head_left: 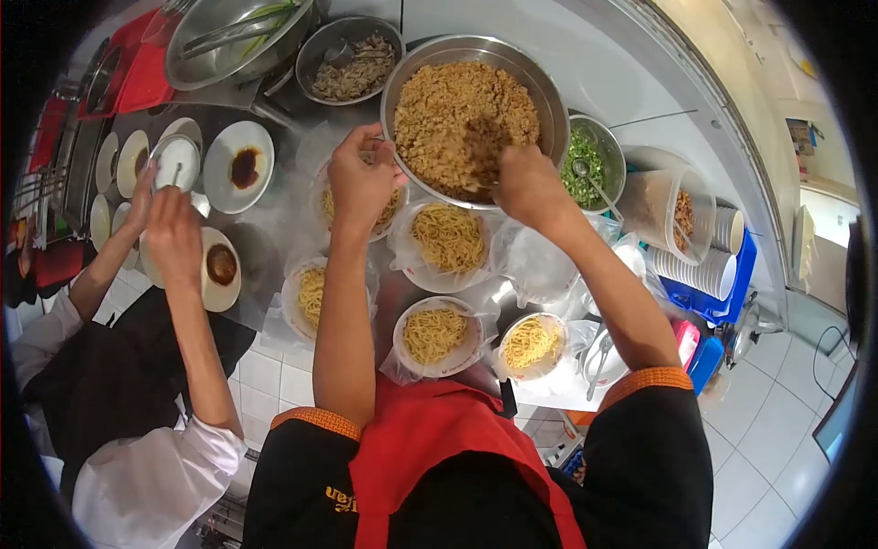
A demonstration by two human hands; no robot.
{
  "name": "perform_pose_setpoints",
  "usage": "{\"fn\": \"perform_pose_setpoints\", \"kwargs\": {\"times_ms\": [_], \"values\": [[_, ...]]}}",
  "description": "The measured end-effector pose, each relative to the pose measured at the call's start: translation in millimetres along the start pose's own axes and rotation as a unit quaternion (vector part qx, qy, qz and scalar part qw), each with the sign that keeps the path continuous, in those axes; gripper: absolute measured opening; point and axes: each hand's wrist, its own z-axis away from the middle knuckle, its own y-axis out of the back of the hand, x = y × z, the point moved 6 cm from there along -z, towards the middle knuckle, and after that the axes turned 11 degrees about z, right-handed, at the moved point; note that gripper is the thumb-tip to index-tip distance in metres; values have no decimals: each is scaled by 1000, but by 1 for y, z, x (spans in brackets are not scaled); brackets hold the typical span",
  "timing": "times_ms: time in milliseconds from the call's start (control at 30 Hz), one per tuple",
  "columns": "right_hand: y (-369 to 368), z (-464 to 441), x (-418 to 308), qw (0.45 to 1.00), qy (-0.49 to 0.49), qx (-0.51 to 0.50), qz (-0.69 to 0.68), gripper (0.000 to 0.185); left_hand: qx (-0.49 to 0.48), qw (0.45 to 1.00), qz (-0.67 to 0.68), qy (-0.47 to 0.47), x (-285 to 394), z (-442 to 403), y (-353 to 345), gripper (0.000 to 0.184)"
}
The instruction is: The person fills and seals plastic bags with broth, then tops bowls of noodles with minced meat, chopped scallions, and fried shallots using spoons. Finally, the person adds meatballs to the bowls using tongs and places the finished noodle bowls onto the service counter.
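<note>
A large steel bowl (399, 110) full of brown minced topping (471, 91) sits at the back of the counter. My left hand (362, 183) grips its left rim, fingers and thumb at the edge. At the bowl's front right, my right hand (532, 185) is closed over the mince; whatever it holds is blurred and hidden. Below the bowl stand plastic-lined bowls of noodles, including a middle noodle bowl (448, 238), a lower one (434, 335), a left one (311, 295) and a right one (532, 346). Another noodle bowl is partly behind my left wrist.
A co-worker's hands (174, 220) hold a small white bowl over plates with dark sauce (245, 168). Around the back are shredded meat (358, 73), chopped greens (585, 165) and a plastic tub (654, 194). Stacked cups (700, 273) stand in a blue crate (743, 279) at right.
</note>
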Motion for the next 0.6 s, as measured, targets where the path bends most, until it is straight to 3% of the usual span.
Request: {"fn": "perform_pose_setpoints", "kwargs": {"times_ms": [67, 167, 233, 267, 333, 367, 400, 500, 600], "values": [[-11, -21, 9, 998, -45, -29, -42, 15, -10, 1000, 23, -2, -4, -4, 0, 23], [-8, -54, 19, 993, -39, 32, -107, 14, -4, 1000, 0, 10, 3, -1, -1, 24], [12, -73, 23, 986, -12, 162, -38, 15, -6, 1000, -4, 7, 3, -2, 0, 24], [12, -83, 24, 986, -17, 160, -36, 15, -8, 1000, -7, 5, 2, -2, -1, 25], [9, -99, 11, 984, 70, 164, 13, 21, -10, 1000, 3, 7, 2, -2, -3, 25], [-6, -106, 9, 995, 66, 70, 33, 27, -5, 1000, 12, 7, 2, -3, -2, 25], [-13, -102, 13, 995, 67, 66, 33, 27, -5, 1000, 13, 11, 1, -2, -1, 25], [-4, -60, 0, 959, 260, 26, 106, 35, -19, 999, 34, 2, 2, -1, 1, 25], [23, -30, 17, 943, 253, 106, 187, 38, -28, 997, 70, 6, -1, -3, 0, 25]]}}
